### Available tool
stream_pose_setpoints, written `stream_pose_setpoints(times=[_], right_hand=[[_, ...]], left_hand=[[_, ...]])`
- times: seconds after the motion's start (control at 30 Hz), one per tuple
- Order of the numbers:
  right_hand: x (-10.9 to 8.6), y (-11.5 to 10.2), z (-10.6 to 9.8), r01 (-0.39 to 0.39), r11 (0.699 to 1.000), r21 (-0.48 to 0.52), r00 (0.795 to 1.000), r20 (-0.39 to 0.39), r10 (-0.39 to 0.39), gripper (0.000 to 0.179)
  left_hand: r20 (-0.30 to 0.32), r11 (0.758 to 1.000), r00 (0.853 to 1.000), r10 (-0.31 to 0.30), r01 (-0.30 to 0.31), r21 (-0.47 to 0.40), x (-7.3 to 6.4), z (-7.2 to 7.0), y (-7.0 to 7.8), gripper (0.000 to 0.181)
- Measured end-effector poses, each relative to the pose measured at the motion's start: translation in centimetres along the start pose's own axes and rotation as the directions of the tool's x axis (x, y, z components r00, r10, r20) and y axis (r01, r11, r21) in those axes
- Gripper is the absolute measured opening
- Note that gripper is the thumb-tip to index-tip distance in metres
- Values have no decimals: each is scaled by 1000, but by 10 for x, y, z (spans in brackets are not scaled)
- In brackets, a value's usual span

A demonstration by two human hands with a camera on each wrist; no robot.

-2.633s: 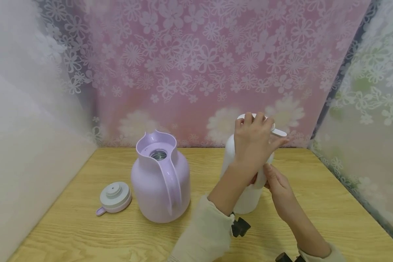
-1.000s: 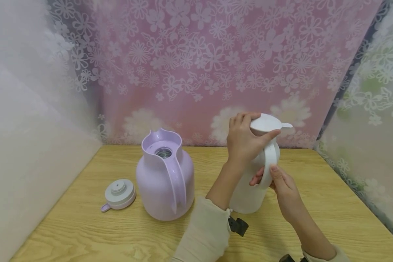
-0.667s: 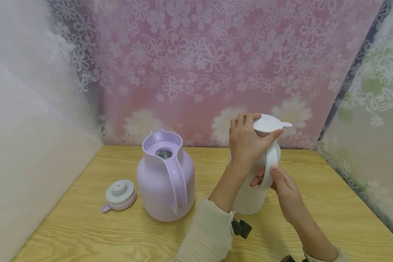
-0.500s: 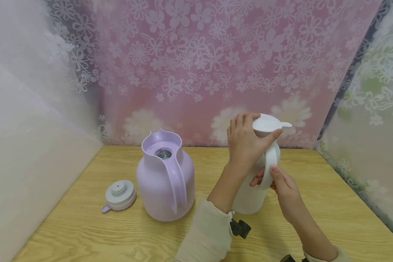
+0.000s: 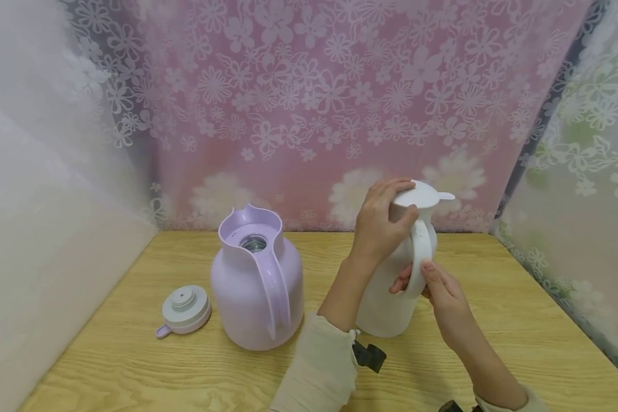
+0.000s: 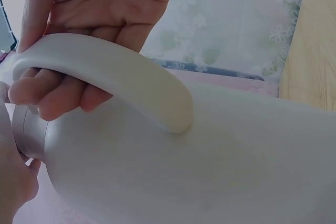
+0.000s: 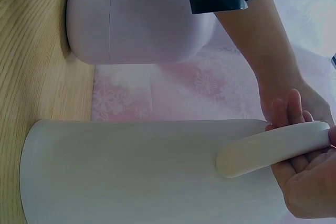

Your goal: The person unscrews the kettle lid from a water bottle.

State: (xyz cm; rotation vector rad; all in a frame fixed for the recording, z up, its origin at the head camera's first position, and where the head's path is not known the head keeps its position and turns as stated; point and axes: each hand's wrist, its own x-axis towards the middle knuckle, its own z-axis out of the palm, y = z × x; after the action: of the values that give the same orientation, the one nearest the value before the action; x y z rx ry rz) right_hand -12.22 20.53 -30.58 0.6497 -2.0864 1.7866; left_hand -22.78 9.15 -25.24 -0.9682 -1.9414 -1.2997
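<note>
A white thermos jug (image 5: pixel 383 312) stands on the table with its handle toward me. Its white lid (image 5: pixel 417 195) sits on top, the flat tab sticking out to the right. My left hand (image 5: pixel 380 226) holds the lid from its left side, fingertips over the far edge and thumb bent just below the near rim. My right hand (image 5: pixel 447 297) grips the jug's handle (image 5: pixel 423 249); the fingers pass through the loop and the thumb lies along its outside. In the left wrist view those fingertips (image 6: pixel 60 98) show inside the handle.
To the left stands a lilac thermos jug (image 5: pixel 257 303), its round mouth uncovered. Beside it a grey-and-lilac lid (image 5: pixel 185 309) lies upside down on the wooden table (image 5: pixel 149 372). A pink floral curtain (image 5: pixel 288 114) hangs behind, with pale sheets at both sides.
My left hand has gone from over the lid to its left side, its thumb lately slipping left and down below the rim. The tab points farther back than at first. The right hand keeps its grip.
</note>
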Motion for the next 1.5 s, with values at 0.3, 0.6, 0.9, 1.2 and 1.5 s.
stream_pose_setpoints(times=[0.3,0.6,0.9,1.2,1.5], right_hand=[[0,-1,1,6,1000,-4,1000,-6,-6,41],[0,0,1,7,1000,-4,1000,-5,-7,41],[1,0,1,4,1000,2,1000,-5,-4,42],[-2,4,-1,72,995,72,997,32,-75,36],[-1,-1,1,4,1000,5,1000,-7,-3,40]], left_hand=[[-46,1000,999,-1,0,-23,-1,1,1,35],[-150,992,989,-4,22,120,3,6,7,37],[-181,897,982,46,39,440,12,10,16,43],[-104,814,994,25,40,579,11,8,28,47],[-4,998,1000,24,-24,53,2,-3,5,32]])
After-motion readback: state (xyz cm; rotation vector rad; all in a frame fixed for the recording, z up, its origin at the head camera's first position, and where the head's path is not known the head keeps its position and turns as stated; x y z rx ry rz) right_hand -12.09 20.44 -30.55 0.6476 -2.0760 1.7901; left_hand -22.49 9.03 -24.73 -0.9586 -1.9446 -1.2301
